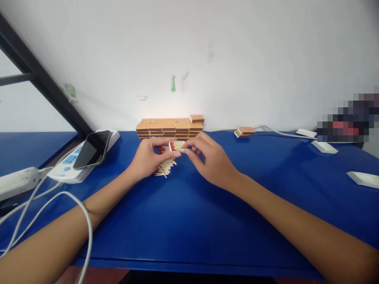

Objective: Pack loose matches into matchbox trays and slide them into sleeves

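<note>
- Gripping a white tray (177, 145) at centre frame, just above the table (183, 221), with red-tipped sticks lying inside.
- Grasping its left end with the left hand (146, 158), thumb on top, fingers curled beneath.
- Pinching its right end with the right hand (211, 161), fingertips closed on the rim.
- Hovering over a loose pile of matches (165, 169) just below the tray, against the left fingers.
- Probably very light, thin card: easy to crush or tip, so best held by the short ends, level, with gentle pressure.
- Probably brittle and quick to roll, as for the matches; better pinched mid-stick, away from the red heads.
- Behind, against the wall: stack of boxes (170, 128).
- Left of centre: phone (92, 149) lying on a power strip (66, 167).
</note>
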`<state>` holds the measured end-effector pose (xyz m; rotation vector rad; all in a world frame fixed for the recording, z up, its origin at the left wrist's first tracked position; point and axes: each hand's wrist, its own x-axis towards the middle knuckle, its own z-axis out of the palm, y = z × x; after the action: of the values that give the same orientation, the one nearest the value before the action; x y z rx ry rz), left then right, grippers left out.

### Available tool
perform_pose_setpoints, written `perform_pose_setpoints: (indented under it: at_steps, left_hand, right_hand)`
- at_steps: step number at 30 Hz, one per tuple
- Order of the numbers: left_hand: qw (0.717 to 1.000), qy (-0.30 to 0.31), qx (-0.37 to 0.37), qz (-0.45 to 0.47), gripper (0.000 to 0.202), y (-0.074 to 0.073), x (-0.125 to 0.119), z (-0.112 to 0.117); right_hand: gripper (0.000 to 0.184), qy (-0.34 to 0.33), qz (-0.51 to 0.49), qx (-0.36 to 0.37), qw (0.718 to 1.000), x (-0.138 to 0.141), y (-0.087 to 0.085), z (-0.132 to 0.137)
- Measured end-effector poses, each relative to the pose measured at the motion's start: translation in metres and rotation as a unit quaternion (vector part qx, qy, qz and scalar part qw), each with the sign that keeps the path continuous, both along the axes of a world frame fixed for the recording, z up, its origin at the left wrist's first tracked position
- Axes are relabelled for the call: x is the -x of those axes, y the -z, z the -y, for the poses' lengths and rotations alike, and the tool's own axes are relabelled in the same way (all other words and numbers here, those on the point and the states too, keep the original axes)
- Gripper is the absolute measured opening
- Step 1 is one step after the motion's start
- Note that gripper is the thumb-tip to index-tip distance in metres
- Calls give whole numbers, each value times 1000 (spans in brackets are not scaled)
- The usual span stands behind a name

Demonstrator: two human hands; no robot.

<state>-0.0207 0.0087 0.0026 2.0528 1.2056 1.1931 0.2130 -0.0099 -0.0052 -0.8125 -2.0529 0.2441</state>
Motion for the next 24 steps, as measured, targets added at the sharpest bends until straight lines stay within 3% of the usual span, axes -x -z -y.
perform_pose_setpoints:
  at_steps: [6, 12, 24]
  left_hand:
    - [996, -80, -29, -1, 49, 2, 5, -7]
    - [997, -70, -37, 11, 43, 1, 2, -6]
    - [996, -74, -43, 5, 42, 3, 5, -9]
  right_hand:
    - [10, 6, 55, 66, 996, 27, 12, 18]
    - [11, -23, 101, 125, 987, 44, 20, 22]
    - [17, -46, 112, 149, 981, 39, 22, 13]
